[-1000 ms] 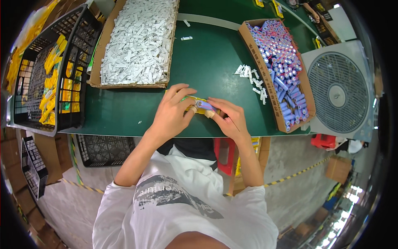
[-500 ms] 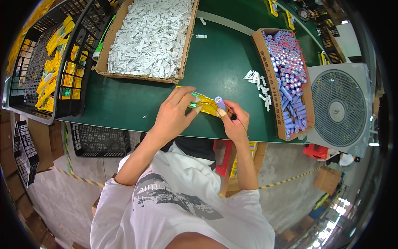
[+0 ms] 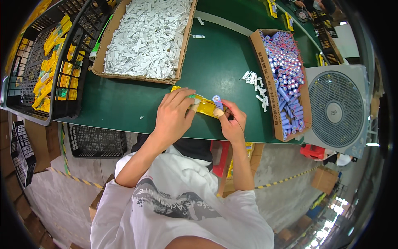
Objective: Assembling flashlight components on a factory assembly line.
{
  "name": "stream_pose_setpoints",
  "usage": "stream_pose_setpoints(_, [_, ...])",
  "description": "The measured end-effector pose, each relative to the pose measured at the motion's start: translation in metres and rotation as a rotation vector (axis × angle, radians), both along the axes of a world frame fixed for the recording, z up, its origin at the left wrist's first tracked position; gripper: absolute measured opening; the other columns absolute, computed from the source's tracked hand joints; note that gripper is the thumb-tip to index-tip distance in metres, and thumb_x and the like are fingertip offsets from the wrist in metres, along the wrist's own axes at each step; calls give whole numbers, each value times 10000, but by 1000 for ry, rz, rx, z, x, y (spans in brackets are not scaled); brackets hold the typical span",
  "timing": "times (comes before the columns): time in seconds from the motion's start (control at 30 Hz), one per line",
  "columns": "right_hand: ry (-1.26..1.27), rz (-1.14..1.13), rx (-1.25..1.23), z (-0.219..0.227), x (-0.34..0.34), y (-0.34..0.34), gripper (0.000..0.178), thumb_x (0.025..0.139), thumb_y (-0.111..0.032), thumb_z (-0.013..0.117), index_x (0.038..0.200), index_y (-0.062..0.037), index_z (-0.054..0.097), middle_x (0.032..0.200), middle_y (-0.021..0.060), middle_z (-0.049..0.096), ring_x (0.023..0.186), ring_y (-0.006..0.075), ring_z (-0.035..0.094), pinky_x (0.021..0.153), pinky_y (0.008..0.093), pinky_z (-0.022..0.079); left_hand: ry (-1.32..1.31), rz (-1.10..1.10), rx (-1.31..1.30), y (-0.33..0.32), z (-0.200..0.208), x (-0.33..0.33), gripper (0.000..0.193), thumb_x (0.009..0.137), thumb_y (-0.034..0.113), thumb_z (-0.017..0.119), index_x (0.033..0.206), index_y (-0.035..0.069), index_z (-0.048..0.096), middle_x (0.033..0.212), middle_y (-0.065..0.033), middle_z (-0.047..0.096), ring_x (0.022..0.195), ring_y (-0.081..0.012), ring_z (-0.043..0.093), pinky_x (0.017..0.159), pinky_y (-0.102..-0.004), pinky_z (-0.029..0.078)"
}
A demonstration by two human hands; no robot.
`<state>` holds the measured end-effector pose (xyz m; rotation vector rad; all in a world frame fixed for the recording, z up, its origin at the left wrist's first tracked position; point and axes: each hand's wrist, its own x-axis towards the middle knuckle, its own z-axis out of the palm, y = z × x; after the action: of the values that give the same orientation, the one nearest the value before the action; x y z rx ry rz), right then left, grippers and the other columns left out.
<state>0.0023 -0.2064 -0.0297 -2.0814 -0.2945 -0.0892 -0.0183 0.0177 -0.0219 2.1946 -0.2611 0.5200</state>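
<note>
Over the front part of the green table, my left hand is closed on the left part of a long yellow plastic casing. A green patch shows on the casing beside its fingers. At the casing's right end, my right hand pinches a purple cylindrical battery cell, its round end facing up. A thin dark wire runs from the right fingers past the wrist, and another strand crosses the casing. The right fingertips hide where the cell meets the casing. Pale coverings sit on some fingertips.
A cardboard box of white plastic pieces stands back left, beside a black crate with yellow casings. Loose white pieces lie near a box of purple cells. A grey fan stands at the right.
The view has shifted slightly. Both hands still hold the casing and cell together; the cell sits a little more upright, and the left fingers have closed in over the casing.
</note>
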Motion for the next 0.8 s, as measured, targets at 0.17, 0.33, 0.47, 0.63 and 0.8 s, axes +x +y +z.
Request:
stream_pose_setpoints(0.17, [16, -16, 26, 0, 0, 1, 309, 879, -7, 782, 1185, -29, 742, 751, 0, 623, 590, 57, 437, 542, 237, 376, 65, -36, 27, 2, 10, 5, 143, 853, 64, 792, 926, 13, 681, 1195, -111, 723, 1136, -323, 669, 973, -458, 516])
stream_pose_setpoints(0.33, [7, -16, 21, 0, 0, 2, 310, 877, 7, 772, 1182, -35, 739, 749, 1, 620, 593, 58, 441, 544, 239, 378, 99, -100, 155, 12, 22, 7, 185, 827, 100, 814, 937, 20, 688, 1263, -97, 698, 1190, -303, 626, 1006, -443, 483])
stream_pose_setpoints(0.47, [11, -20, 11, 0, 0, 1, 312, 872, 18, 767, 1176, -45, 737, 730, 4, 595, 590, 60, 442, 544, 240, 375, 154, -217, 155, 19, 24, 10, 192, 815, 108, 817, 953, 35, 706, 1289, -85, 692, 1231, -297, 603, 1039, -441, 461])
stream_pose_setpoints(0.63, [2, -24, -3, -1, 0, 0, 318, 871, 20, 763, 1181, -48, 734, 709, 2, 567, 578, 61, 432, 540, 242, 374, 130, -266, 220, 23, 18, 10, 157, 825, 90, 797, 950, 39, 717, 1312, -72, 700, 1254, -286, 605, 1055, -435, 459])
stream_pose_setpoints(0.8, [-15, -32, -14, -1, 0, 1, 316, 874, 7, 772, 1182, -50, 734, 697, 4, 551, 570, 62, 423, 536, 245, 370, 52, -289, 40, 28, 5, 8, 155, 824, 34, 793, 959, 25, 717, 1253, -91, 736, 1192, -305, 670, 1008, -452, 528])
